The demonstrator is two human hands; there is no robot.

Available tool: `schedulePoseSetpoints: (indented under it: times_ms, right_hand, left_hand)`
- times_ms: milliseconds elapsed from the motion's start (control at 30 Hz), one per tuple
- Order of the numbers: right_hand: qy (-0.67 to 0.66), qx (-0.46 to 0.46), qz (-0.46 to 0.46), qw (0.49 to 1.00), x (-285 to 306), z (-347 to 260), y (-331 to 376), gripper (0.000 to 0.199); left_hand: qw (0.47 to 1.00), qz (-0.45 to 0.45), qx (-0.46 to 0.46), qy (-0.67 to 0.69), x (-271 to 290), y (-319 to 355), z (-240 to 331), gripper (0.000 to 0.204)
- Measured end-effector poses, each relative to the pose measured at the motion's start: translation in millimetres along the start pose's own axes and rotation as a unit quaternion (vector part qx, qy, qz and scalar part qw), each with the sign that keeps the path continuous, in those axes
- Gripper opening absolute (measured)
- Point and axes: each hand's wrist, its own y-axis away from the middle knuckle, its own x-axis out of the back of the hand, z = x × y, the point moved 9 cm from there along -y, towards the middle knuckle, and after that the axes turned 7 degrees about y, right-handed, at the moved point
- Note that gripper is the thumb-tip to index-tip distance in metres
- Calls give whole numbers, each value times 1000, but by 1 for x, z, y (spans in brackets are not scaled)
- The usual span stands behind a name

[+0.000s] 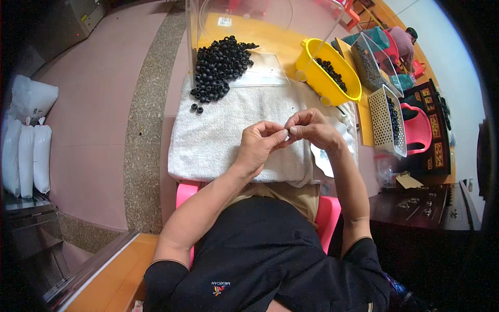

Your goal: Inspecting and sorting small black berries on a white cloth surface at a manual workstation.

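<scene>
My left hand (260,144) and my right hand (317,129) meet above the white towel (208,140), thumbs and fingertips pinched together. Between them is something small and dark, mostly hidden by the fingers; I cannot make out its kind. Beyond my left hand lies a heap of small round black parts (221,65), some with a hole through them. Two loose black parts (196,108) rest on the towel at the heap's near edge. Past my right hand stands a yellow tub (352,95) with more black parts inside.
A clear plastic box (191,41) stands around the heap. To the right are a white perforated basket (383,122), a clear bin of dark parts (369,67) and a pink chair (417,130). White sacks (41,156) stand at left. Another person (403,41) sits far right.
</scene>
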Motion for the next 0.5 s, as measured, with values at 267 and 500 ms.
schedulePoseSetpoints:
  times_ms: [267,500]
  right_hand:
    - [13,51,111,992,0,5,0,13]
    - [223,273,315,881,-15,-18,30,12]
  left_hand:
    - [998,34,10,44,12,-4,-6,11]
    - [997,47,1,68,15,-1,-10,8]
